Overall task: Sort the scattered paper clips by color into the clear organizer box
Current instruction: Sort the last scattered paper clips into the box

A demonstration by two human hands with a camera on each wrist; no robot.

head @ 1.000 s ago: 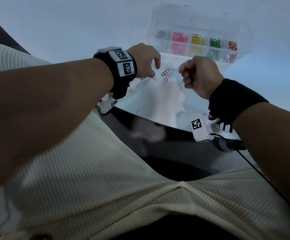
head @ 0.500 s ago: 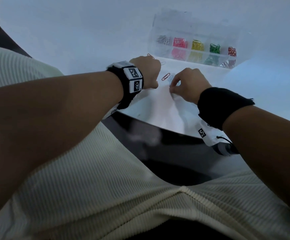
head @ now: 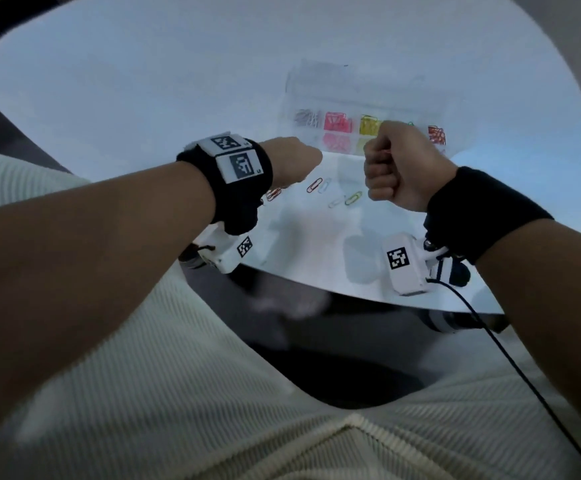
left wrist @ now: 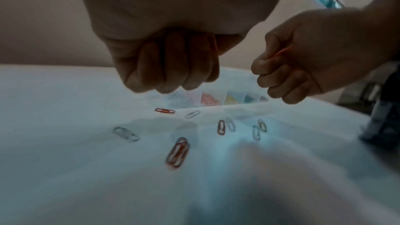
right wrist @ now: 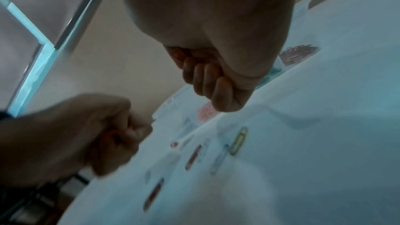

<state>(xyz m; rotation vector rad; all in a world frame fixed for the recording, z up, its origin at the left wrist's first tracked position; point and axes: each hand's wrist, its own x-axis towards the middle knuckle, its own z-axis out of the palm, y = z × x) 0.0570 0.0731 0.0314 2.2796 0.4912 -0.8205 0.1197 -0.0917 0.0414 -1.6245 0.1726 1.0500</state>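
Both hands are raised above the white worktop, fists curled, just in front of the clear organizer box.

Right hand: fingers curled tight into the palm. A thin red-orange sliver shows between thumb and forefinger in the left wrist view, and red shows inside the fist in the right wrist view; it looks like a red clip held in the fist, though its shape is too blurred to confirm.

Left hand: fingers curled together. A red-orange edge runs along the forefinger side in the left wrist view. I cannot tell whether it is a clip in the grip.

Organizer box: lid open, standing at the far side of the worktop. Compartments, left to right in the head view: grey/silver clips, pink clips, yellow clips, then one hidden behind the right hand, then red clips.

Loose clips on the worktop, between and below the hands:
- red pair, overlapping, nearest the left wrist
- one red clip with a pale clip just beside it
- one yellow-green clip with a pale clip just beside it
- one red clip lying close to the box
- one grey clip apart to the left
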